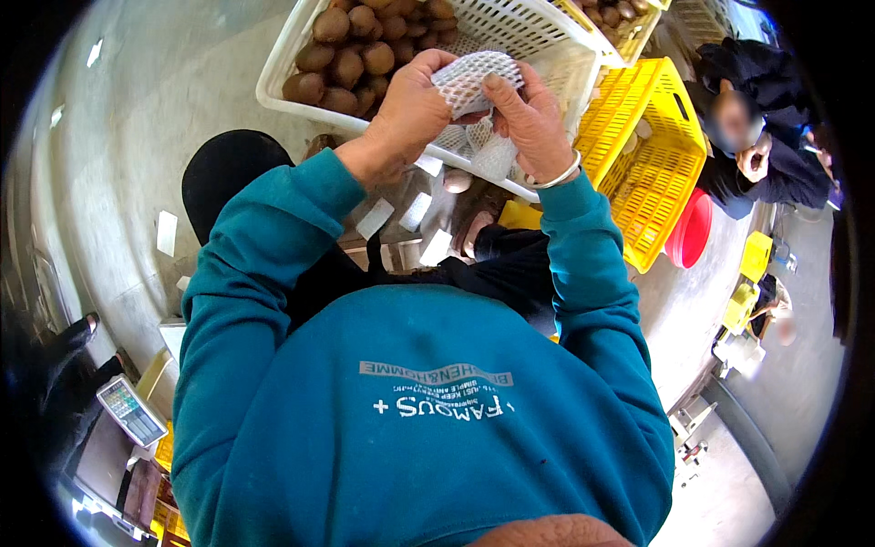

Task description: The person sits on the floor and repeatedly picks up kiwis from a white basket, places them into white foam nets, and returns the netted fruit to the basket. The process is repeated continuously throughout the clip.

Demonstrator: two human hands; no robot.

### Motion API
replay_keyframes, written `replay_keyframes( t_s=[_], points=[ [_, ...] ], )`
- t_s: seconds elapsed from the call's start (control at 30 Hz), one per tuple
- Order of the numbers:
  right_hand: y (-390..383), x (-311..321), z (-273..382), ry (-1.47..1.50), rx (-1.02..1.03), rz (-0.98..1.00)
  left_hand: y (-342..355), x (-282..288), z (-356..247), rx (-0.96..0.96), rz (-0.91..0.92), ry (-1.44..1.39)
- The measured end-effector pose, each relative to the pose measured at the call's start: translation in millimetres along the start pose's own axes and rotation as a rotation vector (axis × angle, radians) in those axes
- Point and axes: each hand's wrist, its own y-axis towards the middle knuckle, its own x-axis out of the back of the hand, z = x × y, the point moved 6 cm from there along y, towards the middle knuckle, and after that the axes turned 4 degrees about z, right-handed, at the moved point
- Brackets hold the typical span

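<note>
Both of my hands are raised in front of me over a white plastic crate [283, 55]. My left hand [410, 105] and my right hand [529, 123] together grip a white foam net sleeve [469, 77]; whatever is inside it is hidden. Several brown kiwi fruits [351, 50] are piled in the crate's left part. More white foam sleeves [488, 150] lie in the crate just under my hands. A bracelet circles my right wrist. My teal sleeves fill the lower part of the view.
A yellow plastic crate [643, 137] stands to the right, a red bucket [691, 232] beside it. Another person in dark clothes [756, 118] sits at the upper right. A scale with a keypad [132, 410] sits at the lower left. White paper slips [374, 219] lie on the grey floor.
</note>
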Motion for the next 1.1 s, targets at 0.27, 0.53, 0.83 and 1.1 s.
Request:
replay_keyframes(
  t_s=[0.27, 0.53, 0.83, 1.1],
  points=[
    [28, 38, -26, -0.363, -0.131, -0.075, -15, 1, 28, 0.304, 0.023, 0.046],
    [66, 93, -85, -1.676, -0.155, -0.105, -18, 11, 29, 0.361, 0.020, 0.206],
    [58, 2, -29, 0.179, -0.339, 0.148, -6, 23, 4, 0.067, -0.153, 0.257],
    [20, -23, -30, 0.106, -0.297, 0.107, -7, 3, -2, -0.260, -0.012, 0.769]
  ],
)
